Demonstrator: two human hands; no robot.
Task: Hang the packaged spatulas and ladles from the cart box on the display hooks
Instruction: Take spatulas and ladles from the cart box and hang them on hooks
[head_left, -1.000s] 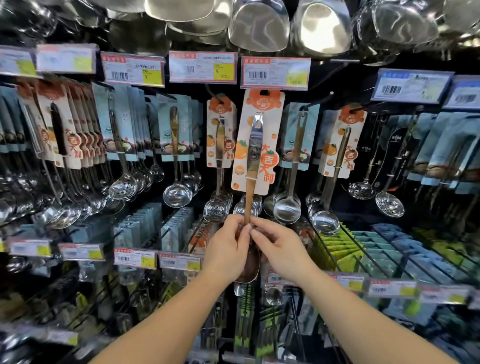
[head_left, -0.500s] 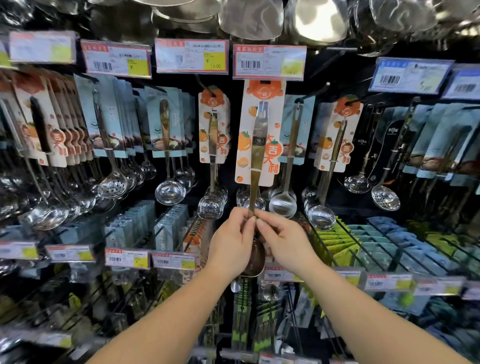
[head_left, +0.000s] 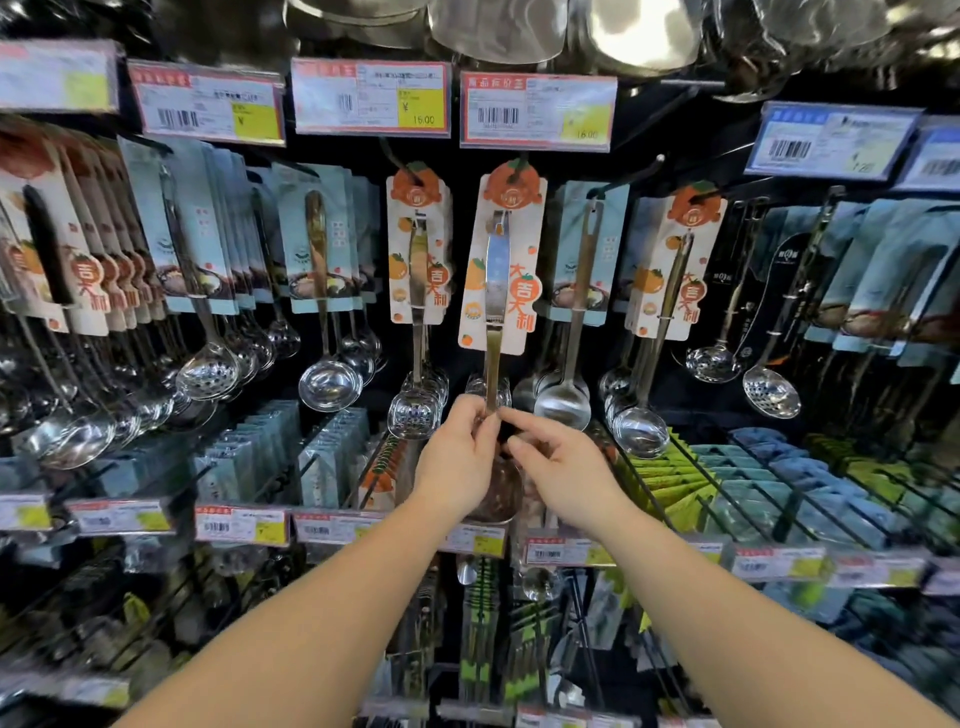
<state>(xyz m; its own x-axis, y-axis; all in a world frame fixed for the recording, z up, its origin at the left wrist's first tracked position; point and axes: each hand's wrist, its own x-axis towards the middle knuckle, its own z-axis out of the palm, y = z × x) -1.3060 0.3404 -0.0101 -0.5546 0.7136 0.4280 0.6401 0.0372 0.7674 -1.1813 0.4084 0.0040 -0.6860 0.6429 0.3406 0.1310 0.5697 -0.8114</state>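
I had both hands up at the middle of the display, on the ladle (head_left: 493, 322) that hung on its orange-and-white card (head_left: 511, 228) from the centre hook (head_left: 519, 165). The card sat under the price tag (head_left: 537, 111) marked 16.00, and the handle ran straight down its front. My left hand (head_left: 457, 462) pinched the bare lower handle just below the card's bottom edge, thumb and fingers closed round the metal. My right hand (head_left: 563, 475) was just beside it, fingers loosely curled, the forefinger reaching toward the same spot on the handle; I could not tell whether it touched the metal. The ladle's bowl (head_left: 498, 493) showed dark between my two wrists, mostly hidden by them. To the left hung a slotted spoon (head_left: 415, 332) on a matching card, and to the right a second ladle (head_left: 563, 364) on a pale blue card. Further rows of carded ladles and skimmers filled the hooks to both sides, blurred at the edges.
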